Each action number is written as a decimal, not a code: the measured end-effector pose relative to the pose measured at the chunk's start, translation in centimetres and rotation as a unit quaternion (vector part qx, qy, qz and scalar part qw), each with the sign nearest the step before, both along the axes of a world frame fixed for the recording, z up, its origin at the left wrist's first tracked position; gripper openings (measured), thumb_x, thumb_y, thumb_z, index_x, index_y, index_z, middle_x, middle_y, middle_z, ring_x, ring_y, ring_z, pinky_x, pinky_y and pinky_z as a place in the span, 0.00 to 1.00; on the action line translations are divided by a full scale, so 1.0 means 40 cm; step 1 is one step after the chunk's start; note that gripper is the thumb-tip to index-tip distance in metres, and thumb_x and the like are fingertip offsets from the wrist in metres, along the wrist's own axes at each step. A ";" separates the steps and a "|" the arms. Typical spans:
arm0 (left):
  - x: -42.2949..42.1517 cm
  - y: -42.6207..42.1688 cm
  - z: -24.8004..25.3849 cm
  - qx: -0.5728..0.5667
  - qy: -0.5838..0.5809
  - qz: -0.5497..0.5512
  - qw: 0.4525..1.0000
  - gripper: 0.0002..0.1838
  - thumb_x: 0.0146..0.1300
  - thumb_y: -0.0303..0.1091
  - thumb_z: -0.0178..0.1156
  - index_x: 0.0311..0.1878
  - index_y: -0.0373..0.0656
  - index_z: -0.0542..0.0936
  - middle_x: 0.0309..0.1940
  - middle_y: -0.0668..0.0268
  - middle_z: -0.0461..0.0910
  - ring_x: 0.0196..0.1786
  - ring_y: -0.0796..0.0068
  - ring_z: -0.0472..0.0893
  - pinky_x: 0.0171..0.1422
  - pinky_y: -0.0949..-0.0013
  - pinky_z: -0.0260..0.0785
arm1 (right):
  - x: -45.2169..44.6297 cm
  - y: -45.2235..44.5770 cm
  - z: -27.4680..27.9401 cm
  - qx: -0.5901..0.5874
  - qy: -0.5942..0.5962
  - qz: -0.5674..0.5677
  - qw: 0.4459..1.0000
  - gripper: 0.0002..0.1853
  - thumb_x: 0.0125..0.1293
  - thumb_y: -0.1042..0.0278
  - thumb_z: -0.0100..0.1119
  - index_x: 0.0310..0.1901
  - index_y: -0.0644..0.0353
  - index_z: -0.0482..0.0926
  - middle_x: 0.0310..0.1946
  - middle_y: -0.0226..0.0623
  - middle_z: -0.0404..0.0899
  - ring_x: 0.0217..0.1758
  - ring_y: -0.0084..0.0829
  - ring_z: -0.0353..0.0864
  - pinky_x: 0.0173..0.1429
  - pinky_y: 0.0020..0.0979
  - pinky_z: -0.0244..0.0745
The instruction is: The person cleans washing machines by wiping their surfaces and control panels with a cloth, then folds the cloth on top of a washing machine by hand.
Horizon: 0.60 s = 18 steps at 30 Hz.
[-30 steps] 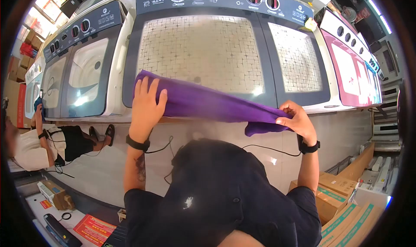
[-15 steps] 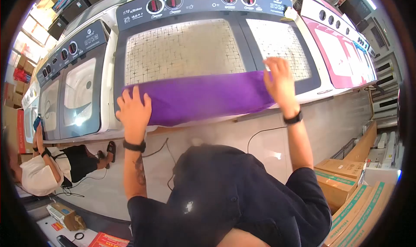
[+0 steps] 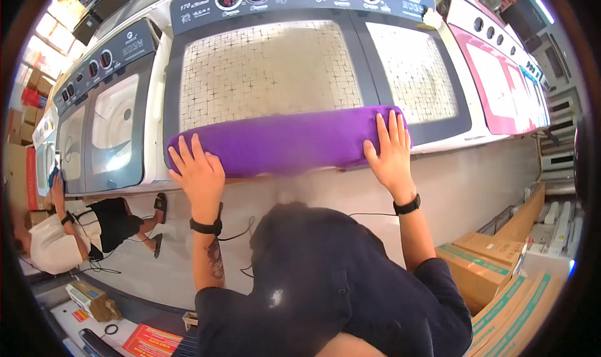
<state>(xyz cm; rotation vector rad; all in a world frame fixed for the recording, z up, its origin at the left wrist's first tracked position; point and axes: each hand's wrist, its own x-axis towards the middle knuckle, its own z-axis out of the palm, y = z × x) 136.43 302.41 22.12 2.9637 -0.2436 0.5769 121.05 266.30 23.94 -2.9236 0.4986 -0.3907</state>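
A purple cloth [image 3: 291, 141], folded into a long strip, lies along the front edge of a twin-tub washing machine [image 3: 369, 62] with dark trim and patterned lid panels. On the strip's left end rests my left hand [image 3: 199, 172], open, its fingers spread over the fabric. My right hand [image 3: 391, 153] lies open on the right end, fingers stretched out flat toward the corner. Part of the cloth's ends is covered by my hands.
Another washing machine [image 3: 116, 116] stands to the left, a pink-trimmed one [image 3: 494, 75] to the right. At far left a person [image 3: 62, 241] works with a dark blue cloth. Cardboard boxes [image 3: 476, 263] sit at lower right; a cable [image 3: 375, 215] lies on the floor.
My right hand has come down from above the cloth's right corner and now lies flat on it. The cloth's right end now reaches farther right and lies smoother. The left hand stays on its end.
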 end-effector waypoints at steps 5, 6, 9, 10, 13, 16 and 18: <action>0.001 0.005 -0.015 -0.094 -0.080 -0.002 0.992 0.28 0.63 0.39 0.53 0.66 0.41 0.69 0.72 0.49 0.61 0.77 0.40 0.55 0.68 0.25 0.51 | 0.001 0.013 0.020 0.020 -0.004 -0.020 1.000 0.35 0.65 0.51 0.55 0.72 0.57 0.64 0.75 0.59 0.53 0.79 0.61 0.47 0.77 0.59 0.46; 0.003 0.002 -0.024 -0.087 -0.070 -0.012 0.994 0.29 0.62 0.40 0.53 0.66 0.40 0.69 0.72 0.49 0.62 0.77 0.40 0.55 0.68 0.25 0.51 | 0.000 0.011 0.018 0.016 0.005 -0.015 1.000 0.35 0.66 0.51 0.55 0.72 0.58 0.65 0.75 0.59 0.53 0.79 0.60 0.47 0.78 0.58 0.46; -0.004 0.010 -0.022 -0.008 -0.035 -0.002 0.999 0.29 0.60 0.40 0.55 0.64 0.41 0.70 0.69 0.49 0.65 0.76 0.42 0.58 0.67 0.26 0.52 | 0.006 0.014 0.013 0.003 0.018 -0.006 1.000 0.34 0.67 0.55 0.54 0.72 0.59 0.64 0.76 0.58 0.53 0.80 0.58 0.47 0.79 0.57 0.44; -0.009 0.004 -0.004 -0.001 -0.008 0.012 1.000 0.28 0.61 0.39 0.55 0.64 0.41 0.71 0.69 0.50 0.64 0.76 0.44 0.58 0.69 0.26 0.51 | 0.007 0.017 0.012 0.010 0.020 -0.006 1.000 0.34 0.67 0.55 0.53 0.73 0.59 0.63 0.76 0.58 0.52 0.80 0.57 0.47 0.79 0.56 0.43; -0.013 -0.001 0.042 -0.001 0.048 0.025 0.999 0.27 0.61 0.38 0.55 0.64 0.42 0.71 0.70 0.51 0.64 0.75 0.45 0.59 0.69 0.27 0.50 | 0.011 0.013 0.008 0.015 0.034 -0.004 0.999 0.34 0.68 0.56 0.52 0.73 0.59 0.61 0.77 0.58 0.51 0.80 0.58 0.45 0.79 0.57 0.41; -0.003 0.004 0.001 -0.086 -0.015 -0.008 0.996 0.27 0.60 0.38 0.54 0.64 0.41 0.71 0.70 0.51 0.63 0.75 0.43 0.57 0.69 0.25 0.50 | 0.013 0.004 0.010 0.007 0.049 0.005 0.999 0.34 0.68 0.56 0.52 0.73 0.61 0.61 0.76 0.58 0.50 0.80 0.59 0.45 0.79 0.57 0.41; 0.000 0.006 -0.014 -0.117 -0.061 -0.018 0.991 0.27 0.60 0.38 0.54 0.64 0.41 0.70 0.71 0.51 0.62 0.76 0.43 0.57 0.69 0.24 0.49 | 0.016 0.004 0.015 0.006 0.052 0.008 0.999 0.34 0.68 0.56 0.52 0.73 0.62 0.61 0.76 0.59 0.51 0.80 0.60 0.45 0.79 0.58 0.41</action>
